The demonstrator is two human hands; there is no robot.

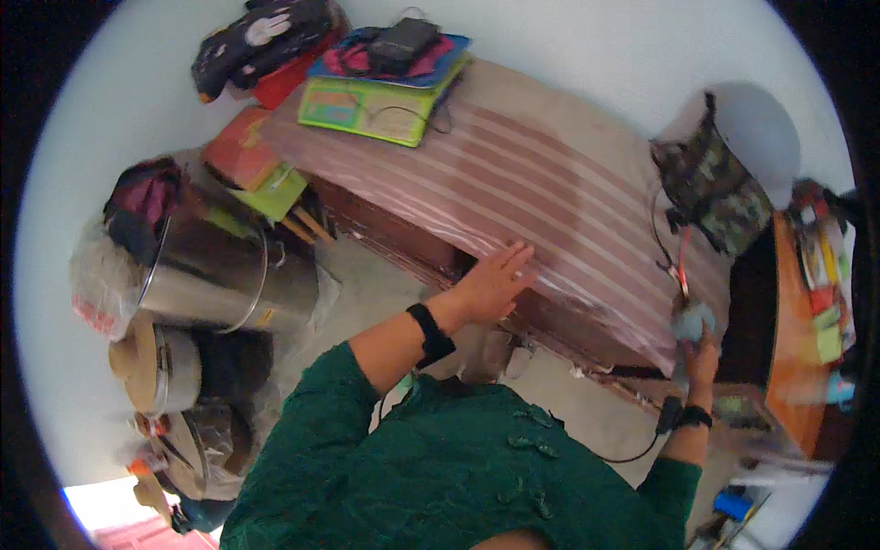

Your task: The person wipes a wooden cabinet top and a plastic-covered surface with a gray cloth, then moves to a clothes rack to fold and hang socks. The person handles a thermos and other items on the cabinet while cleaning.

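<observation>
A striped cloth [550, 185], brown and pale, covers a long bed or bench in front of me. On its near edge rests my left hand [498, 280], palm down with the fingers apart, holding nothing. Farther right, my right hand [700, 347] is closed around a pale, rounded object [693, 321] at the right end of the cloth; blur hides what it is. A thin red item [683, 265] rises just above that object, beside a dark cord. Close by stands a camouflage-patterned bag [715, 185], leaning against the wall.
Books and a dark box [405, 45] lie stacked at the back left. Metal containers [206, 275] line the left wall, near a red book [240, 148]. On the right is an orange-brown wooden surface [794, 330] with colourful items. A dark cable [629, 459] hangs by my right wrist.
</observation>
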